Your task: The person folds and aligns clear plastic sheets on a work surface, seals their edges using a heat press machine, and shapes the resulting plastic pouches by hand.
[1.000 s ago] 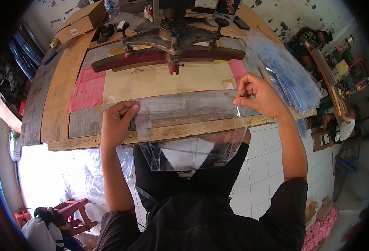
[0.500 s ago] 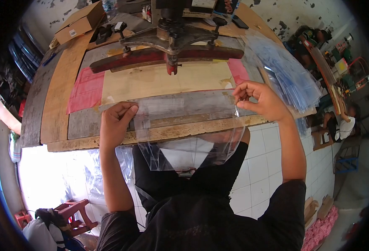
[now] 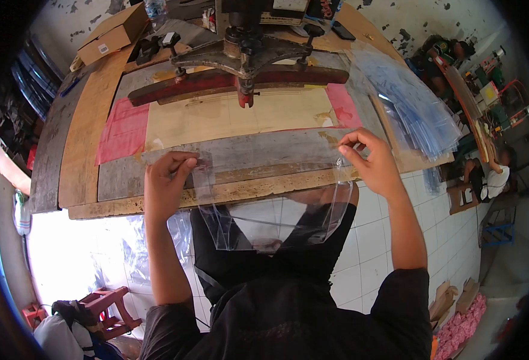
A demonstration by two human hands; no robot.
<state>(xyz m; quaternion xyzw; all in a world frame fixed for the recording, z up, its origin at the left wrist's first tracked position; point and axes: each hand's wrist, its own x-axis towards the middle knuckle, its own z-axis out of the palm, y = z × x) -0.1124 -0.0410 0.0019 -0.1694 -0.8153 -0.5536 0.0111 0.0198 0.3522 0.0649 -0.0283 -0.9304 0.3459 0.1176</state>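
Observation:
A clear plastic sheet or bag (image 3: 270, 207) hangs over the near edge of the work table (image 3: 216, 195), its lower part above my lap. My left hand (image 3: 168, 180) pinches its upper left corner. At the upper right corner, my right hand (image 3: 369, 159) pinches the plastic between thumb and index finger. Beyond the plastic lies a yellowish board (image 3: 228, 120) with pink pieces (image 3: 123, 129) at its ends. Over this board stands a metal press head with a red bar (image 3: 186, 86), not touching my hands.
A pile of clear bluish plastic sheets (image 3: 411, 108) lies on the table's right. A cardboard box (image 3: 111, 36) and a phone (image 3: 343, 30) are at the back. Two other people sit at the far right. A red stool (image 3: 105, 306) stands at the lower left.
My right hand has moved slightly down and toward me, its fingers closing on the corner. The plastic's lower edge hangs a little lower. My left hand has barely moved.

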